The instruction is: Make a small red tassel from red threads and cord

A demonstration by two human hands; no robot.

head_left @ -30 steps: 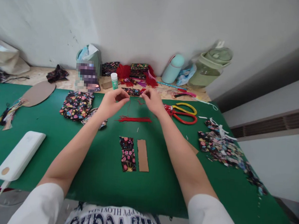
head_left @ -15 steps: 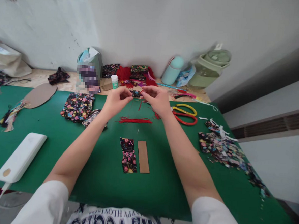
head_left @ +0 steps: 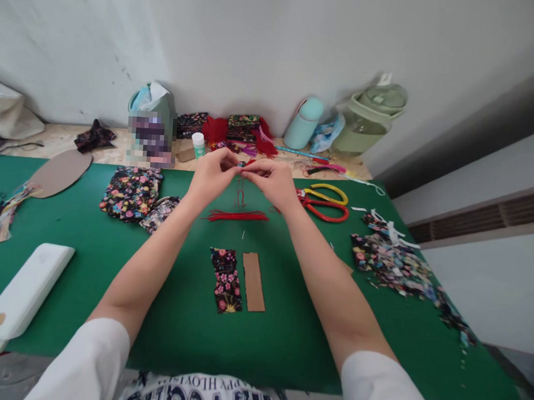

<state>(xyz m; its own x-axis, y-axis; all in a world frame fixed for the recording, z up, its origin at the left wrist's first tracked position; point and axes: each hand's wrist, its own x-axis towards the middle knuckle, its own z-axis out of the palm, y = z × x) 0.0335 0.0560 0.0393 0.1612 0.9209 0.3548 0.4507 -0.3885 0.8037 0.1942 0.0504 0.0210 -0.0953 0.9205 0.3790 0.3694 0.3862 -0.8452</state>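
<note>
My left hand (head_left: 210, 173) pinches a small dark floral fabric piece (head_left: 241, 164), mostly hidden by the fingers. My right hand (head_left: 273, 181) meets it from the other side, its fingertips closed on red thread (head_left: 250, 162) at the piece's end. Thin red strands (head_left: 240, 197) dangle below my fingertips. Under them on the green table lies a bundle of red threads (head_left: 237, 216). Nearer to me, a floral fabric strip (head_left: 227, 283) lies beside a brown cardboard strip (head_left: 254, 282). Scissors (head_left: 328, 211) with red and yellow handles rest just right of my right hand.
Folded floral cloth (head_left: 132, 193), an oval board (head_left: 63, 174) and a white power bank (head_left: 26, 291) with a cable are on the left. Fabric scraps (head_left: 392, 262) spread along the right. A glue stick (head_left: 198, 146), turquoise bottle (head_left: 304, 127) and green jug (head_left: 366, 123) stand at the back.
My hands have drawn closer together, and the floral piece is now more covered by my fingers. The whole view has shifted slightly; the things on the table lie as before.
</note>
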